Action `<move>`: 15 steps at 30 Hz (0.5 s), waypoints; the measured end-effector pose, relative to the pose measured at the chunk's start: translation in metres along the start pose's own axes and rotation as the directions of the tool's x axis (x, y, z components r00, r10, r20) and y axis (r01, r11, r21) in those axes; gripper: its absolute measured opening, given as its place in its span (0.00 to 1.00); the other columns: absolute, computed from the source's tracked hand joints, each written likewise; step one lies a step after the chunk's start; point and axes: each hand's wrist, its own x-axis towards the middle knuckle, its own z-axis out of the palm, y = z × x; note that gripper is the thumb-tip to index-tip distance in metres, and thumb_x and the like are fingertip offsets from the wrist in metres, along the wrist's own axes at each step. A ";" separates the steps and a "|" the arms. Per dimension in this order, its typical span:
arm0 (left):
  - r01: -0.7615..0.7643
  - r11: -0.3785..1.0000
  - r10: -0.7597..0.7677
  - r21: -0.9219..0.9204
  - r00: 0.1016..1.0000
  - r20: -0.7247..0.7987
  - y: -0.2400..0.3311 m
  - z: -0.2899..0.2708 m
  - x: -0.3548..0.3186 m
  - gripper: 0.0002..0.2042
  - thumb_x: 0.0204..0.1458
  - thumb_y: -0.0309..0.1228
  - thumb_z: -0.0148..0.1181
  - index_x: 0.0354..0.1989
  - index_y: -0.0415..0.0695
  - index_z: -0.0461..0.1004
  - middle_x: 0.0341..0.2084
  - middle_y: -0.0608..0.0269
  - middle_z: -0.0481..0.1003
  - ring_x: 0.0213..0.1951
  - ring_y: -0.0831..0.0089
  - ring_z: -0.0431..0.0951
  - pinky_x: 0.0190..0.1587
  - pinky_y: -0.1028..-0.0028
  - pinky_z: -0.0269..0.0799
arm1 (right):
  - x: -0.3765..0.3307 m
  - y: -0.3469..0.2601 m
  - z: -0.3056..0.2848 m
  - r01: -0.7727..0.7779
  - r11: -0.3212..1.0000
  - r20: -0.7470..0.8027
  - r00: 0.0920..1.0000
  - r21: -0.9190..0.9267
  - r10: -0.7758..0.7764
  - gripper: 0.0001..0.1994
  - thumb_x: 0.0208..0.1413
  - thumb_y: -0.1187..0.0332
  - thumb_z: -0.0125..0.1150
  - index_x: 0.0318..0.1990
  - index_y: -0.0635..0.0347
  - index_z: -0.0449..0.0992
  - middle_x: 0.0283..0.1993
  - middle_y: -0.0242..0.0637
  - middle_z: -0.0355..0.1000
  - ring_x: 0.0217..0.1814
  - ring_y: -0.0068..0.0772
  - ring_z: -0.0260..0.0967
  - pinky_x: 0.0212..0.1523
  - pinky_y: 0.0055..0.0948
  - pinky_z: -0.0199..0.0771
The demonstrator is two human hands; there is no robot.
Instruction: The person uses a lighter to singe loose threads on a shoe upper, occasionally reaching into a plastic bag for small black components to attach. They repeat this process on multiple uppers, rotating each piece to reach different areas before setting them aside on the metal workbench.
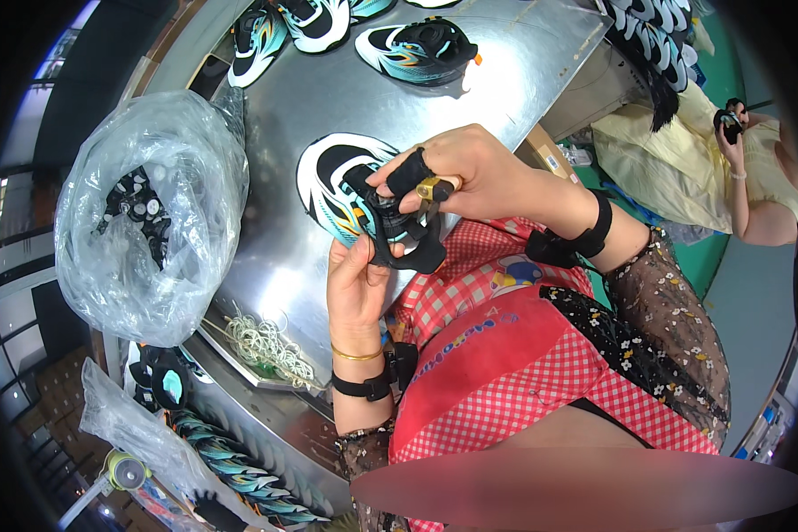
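A shoe upper (332, 177) in white, black and teal with orange touches lies over the metal table in front of me. My left hand (356, 279) pinches its near edge by the collar, thumb on top. My right hand (474, 173) is closed over the lacing area, a black sleeve (408, 174) round one finger. Between its fingers sits a small tool (436, 189) with a brass-coloured part and a dark end; its tip is hidden. The black heel part (427, 253) of the upper hangs toward my red checked apron (488, 355).
Similar shoe uppers (417, 49) lie at the table's far side. A clear plastic bag (89, 222) with black pieces stands left, beside tangled pale cords (262, 350). Uppers (239, 470) line a lower rack at bottom left. At right, a co-worker's hand (731, 133) holds something black.
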 end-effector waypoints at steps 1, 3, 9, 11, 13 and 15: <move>-0.015 0.999 0.015 0.051 1.000 -0.003 0.000 0.005 0.001 0.18 0.51 0.26 0.59 0.51 0.36 0.66 0.40 0.56 0.76 0.36 0.68 0.79 0.37 0.73 0.78 | 0.001 -0.001 -0.004 -0.040 0.997 0.022 0.999 -0.070 0.041 0.10 0.44 0.70 0.68 0.35 0.60 0.78 0.41 0.36 0.77 0.37 0.32 0.76 0.36 0.25 0.73; -0.037 0.971 0.047 0.236 0.998 -0.037 0.003 0.016 0.001 0.19 0.50 0.27 0.61 0.50 0.36 0.67 0.37 0.57 0.76 0.33 0.69 0.79 0.35 0.74 0.77 | -0.003 0.000 0.007 -0.093 0.996 -0.072 0.993 -0.010 0.092 0.10 0.44 0.70 0.67 0.35 0.58 0.78 0.38 0.34 0.77 0.33 0.34 0.75 0.33 0.26 0.72; -0.058 0.998 0.059 0.022 0.998 -0.003 0.018 0.004 -0.001 0.16 0.52 0.26 0.57 0.49 0.34 0.67 0.37 0.53 0.76 0.31 0.68 0.79 0.34 0.74 0.79 | 0.000 -0.010 -0.012 -0.038 0.981 0.104 0.993 -0.190 0.058 0.15 0.42 0.63 0.69 0.36 0.59 0.75 0.30 0.34 0.72 0.27 0.39 0.70 0.25 0.30 0.68; -0.066 0.998 0.066 0.000 0.998 0.020 0.024 0.000 -0.005 0.16 0.53 0.26 0.55 0.49 0.33 0.67 0.38 0.52 0.76 0.32 0.68 0.79 0.34 0.74 0.79 | 0.005 -0.022 -0.010 0.030 0.964 0.123 0.992 -0.262 0.002 0.16 0.40 0.63 0.70 0.33 0.60 0.72 0.33 0.33 0.73 0.27 0.39 0.71 0.25 0.31 0.68; -0.076 0.995 0.069 0.066 0.992 0.102 0.026 0.004 -0.009 0.18 0.53 0.26 0.55 0.51 0.32 0.65 0.40 0.52 0.75 0.34 0.67 0.79 0.37 0.73 0.79 | 0.005 -0.023 -0.001 0.159 0.921 0.079 0.987 -0.357 -0.140 0.18 0.32 0.65 0.71 0.27 0.61 0.67 0.43 0.31 0.74 0.28 0.39 0.72 0.24 0.32 0.70; -0.084 0.977 0.099 0.197 0.993 -0.063 0.029 0.029 -0.009 0.21 0.51 0.27 0.56 0.53 0.33 0.64 0.44 0.54 0.73 0.39 0.69 0.77 0.37 0.73 0.77 | 0.008 -0.024 -0.006 0.253 0.896 0.123 0.967 -0.366 -0.223 0.18 0.27 0.71 0.69 0.27 0.62 0.66 0.52 0.32 0.72 0.27 0.39 0.72 0.25 0.31 0.71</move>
